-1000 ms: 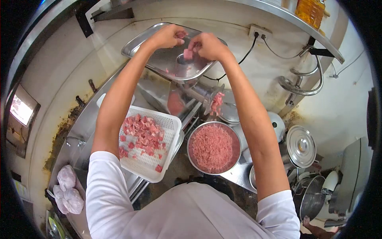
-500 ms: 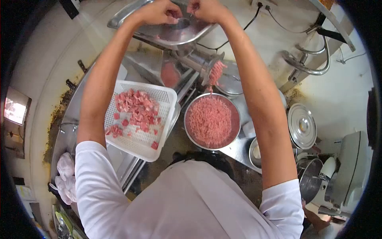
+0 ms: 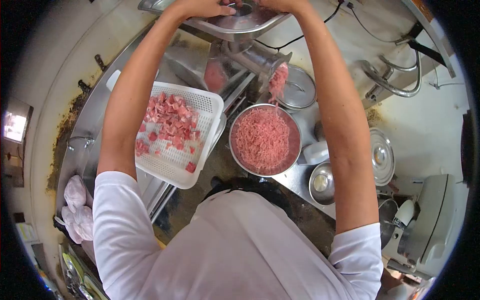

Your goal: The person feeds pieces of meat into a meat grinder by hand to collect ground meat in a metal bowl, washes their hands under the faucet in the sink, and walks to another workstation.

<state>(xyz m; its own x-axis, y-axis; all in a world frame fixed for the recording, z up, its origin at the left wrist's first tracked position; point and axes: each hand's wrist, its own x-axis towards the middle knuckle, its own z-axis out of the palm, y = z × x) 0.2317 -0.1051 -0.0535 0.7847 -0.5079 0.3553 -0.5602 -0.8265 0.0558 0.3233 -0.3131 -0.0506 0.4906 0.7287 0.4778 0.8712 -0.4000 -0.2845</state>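
At the top edge, my left hand [image 3: 206, 8] is over the metal tray [image 3: 235, 34] of the meat grinder [image 3: 257, 59], its fingers beside the round feed hole. My right hand [image 3: 281, 4] is across the hole, partly cut off by the frame, its fingers hardly visible. Strands of minced meat [image 3: 278, 81] hang from the grinder's outlet above a steel bowl [image 3: 296, 148] heaped with mince [image 3: 261, 141]. Cut meat pieces [image 3: 172, 120] lie in a white perforated basket [image 3: 204, 102] below my left forearm.
A round metal lid [image 3: 300, 90] lies behind the bowl. Right of it are a small steel bowl [image 3: 322, 184] and another lid [image 3: 381, 157]. Tied plastic bags [image 3: 77, 210] sit at the left. A metal hook-shaped tool [image 3: 395, 89] hangs on the right wall.
The view has tipped downward, so my hands and the tray sit higher in the frame. The meat piece seen in my right hand a second ago no longer shows. The mince at the outlet hangs differently.
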